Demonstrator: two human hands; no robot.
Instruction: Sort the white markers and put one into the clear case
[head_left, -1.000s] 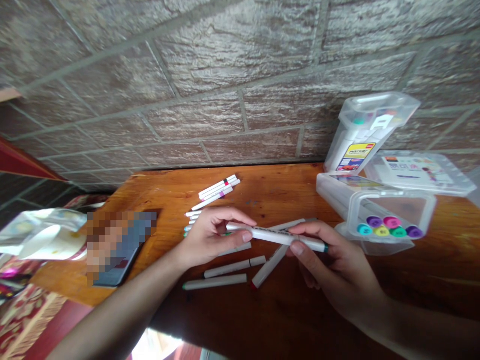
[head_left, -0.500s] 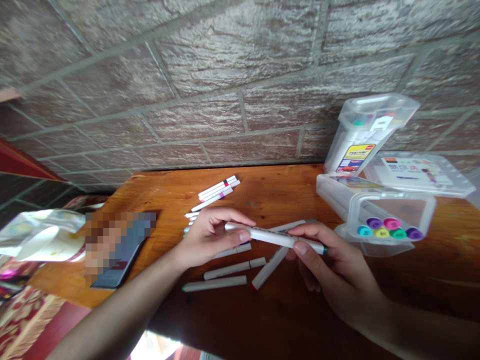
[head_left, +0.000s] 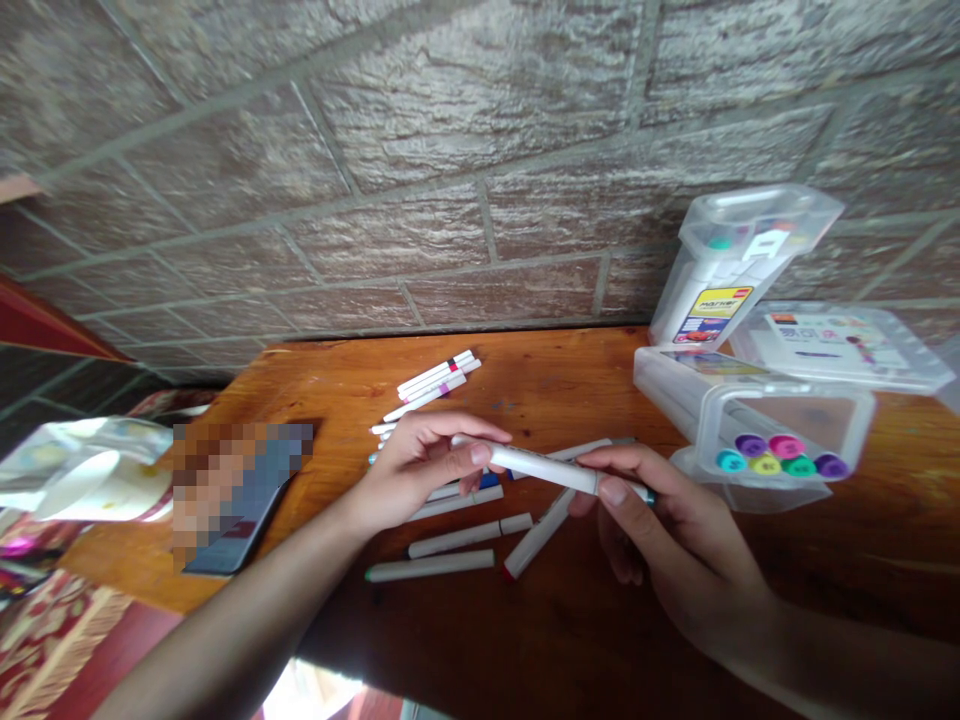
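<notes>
A white marker (head_left: 544,468) with a dark teal end is held level between my two hands above the wooden table. My left hand (head_left: 420,470) pinches its left end between thumb and fingers. At the capped right end, my right hand (head_left: 667,510) grips it with thumb and forefinger. Under and around my hands lie several loose white markers, among them a red-tipped marker (head_left: 538,540), a green-tipped marker (head_left: 431,566) and a black-tipped marker (head_left: 471,536). Behind my left hand is a group of thinner white pens (head_left: 435,378), partly hidden by it.
On the right, an open clear case (head_left: 675,400) lies with several coloured marker ends showing. Behind it stand an upright marker case (head_left: 712,290) and a flat clear box (head_left: 832,345). A dark phone (head_left: 255,520) and a paper cup (head_left: 105,487) are at left. A stone wall (head_left: 450,220) borders the table (head_left: 555,380).
The marker has turned slightly in my fingers, so its dark printing shows less. My right thumb has shifted a little to the right along it. The other things stay put.
</notes>
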